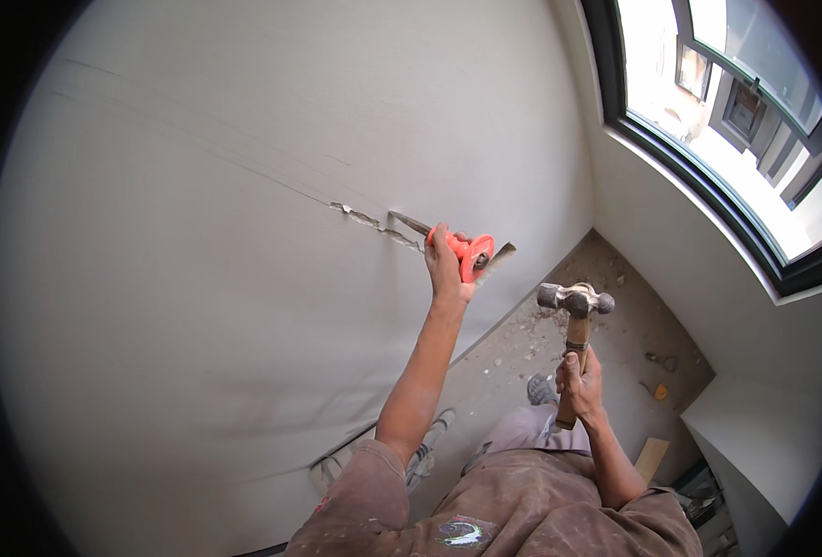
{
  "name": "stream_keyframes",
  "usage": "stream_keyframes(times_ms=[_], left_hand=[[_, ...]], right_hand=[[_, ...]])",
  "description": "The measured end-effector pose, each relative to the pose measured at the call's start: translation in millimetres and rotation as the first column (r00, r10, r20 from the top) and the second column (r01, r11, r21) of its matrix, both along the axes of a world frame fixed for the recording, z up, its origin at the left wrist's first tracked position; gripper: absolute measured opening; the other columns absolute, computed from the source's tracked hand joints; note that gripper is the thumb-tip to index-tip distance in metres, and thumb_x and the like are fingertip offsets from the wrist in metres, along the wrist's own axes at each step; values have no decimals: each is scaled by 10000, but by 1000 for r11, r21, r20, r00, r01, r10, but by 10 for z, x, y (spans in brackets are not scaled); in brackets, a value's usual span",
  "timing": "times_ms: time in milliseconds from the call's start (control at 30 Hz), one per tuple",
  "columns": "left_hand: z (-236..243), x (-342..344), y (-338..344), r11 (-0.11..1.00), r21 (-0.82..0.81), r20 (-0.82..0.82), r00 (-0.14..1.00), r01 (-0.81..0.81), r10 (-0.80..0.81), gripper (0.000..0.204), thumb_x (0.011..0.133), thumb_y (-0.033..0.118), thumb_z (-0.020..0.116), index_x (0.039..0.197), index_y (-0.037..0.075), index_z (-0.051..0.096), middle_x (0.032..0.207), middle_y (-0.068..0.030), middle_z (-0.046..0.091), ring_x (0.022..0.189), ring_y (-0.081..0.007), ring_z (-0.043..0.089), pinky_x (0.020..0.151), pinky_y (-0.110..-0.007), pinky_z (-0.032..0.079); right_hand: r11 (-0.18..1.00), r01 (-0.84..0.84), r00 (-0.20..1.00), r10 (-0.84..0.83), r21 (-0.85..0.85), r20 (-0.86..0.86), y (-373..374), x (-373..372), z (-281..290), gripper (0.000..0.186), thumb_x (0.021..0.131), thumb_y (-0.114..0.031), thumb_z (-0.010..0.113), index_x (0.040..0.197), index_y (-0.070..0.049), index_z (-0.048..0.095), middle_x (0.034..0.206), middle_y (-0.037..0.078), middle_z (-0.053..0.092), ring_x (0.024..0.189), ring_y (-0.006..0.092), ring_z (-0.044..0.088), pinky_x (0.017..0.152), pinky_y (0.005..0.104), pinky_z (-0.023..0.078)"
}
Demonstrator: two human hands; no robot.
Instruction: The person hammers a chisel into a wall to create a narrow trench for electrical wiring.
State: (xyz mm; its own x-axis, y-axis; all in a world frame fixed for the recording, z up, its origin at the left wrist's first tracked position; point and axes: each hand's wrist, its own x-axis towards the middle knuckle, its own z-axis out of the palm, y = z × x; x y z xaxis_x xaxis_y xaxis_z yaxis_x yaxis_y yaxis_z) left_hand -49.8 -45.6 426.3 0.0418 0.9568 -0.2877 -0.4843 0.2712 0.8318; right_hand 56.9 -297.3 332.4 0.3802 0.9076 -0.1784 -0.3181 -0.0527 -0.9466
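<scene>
My left hand (446, 263) is closed around a chisel with an orange hand guard (476, 255), its steel tip (397, 215) touching the white wall (197, 232). A rough chipped groove (360, 218) runs along pencil lines just beside the tip, and a wider cut channel (499, 260) shows behind the guard. My right hand (578, 381) grips the wooden handle of a ball-peen hammer (574, 302), held lower and to the right of the chisel, apart from it.
An open dark-framed window (615, 93) is at upper right. The concrete floor (606, 260) has rubble, small tools (660, 390) and a wooden plank (651, 457). Some long grey items (425, 446) lie along the wall at bottom center, near my legs.
</scene>
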Motion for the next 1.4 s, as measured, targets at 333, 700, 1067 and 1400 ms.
stream_keyframes(times_ms=[333,700,1067,1400], left_hand=[[30,72,114,999,-44,-15,1000,-10,9,231,878,269,575,938,109,418,818,-38,506,735,-160,542,596,-332,525],[-14,84,209,995,-89,-18,998,51,-53,141,849,183,531,876,89,430,837,-18,492,741,-160,545,635,-325,505],[24,30,164,991,-86,-76,991,107,-113,179,879,276,508,892,110,440,879,-7,520,795,-164,567,677,-339,510],[60,-18,176,990,-35,-65,988,135,-137,176,900,276,479,876,107,437,877,-17,511,822,-167,563,726,-343,502]], right_hand=[[986,139,973,-152,89,173,-62,248,310,381,942,-389,521,1038,-34,423,600,19,482,462,88,472,417,221,387],[293,915,402,-707,277,-582,887,-640,600,374,975,-480,371,911,-111,372,586,1,430,467,98,436,471,264,440],[932,359,904,-330,60,-272,332,-809,-5,347,942,-400,515,988,-64,445,593,-7,469,464,79,486,405,230,419],[866,496,823,-446,64,-351,39,-663,-22,345,947,-424,492,972,-89,417,587,-2,454,427,83,467,383,230,420]])
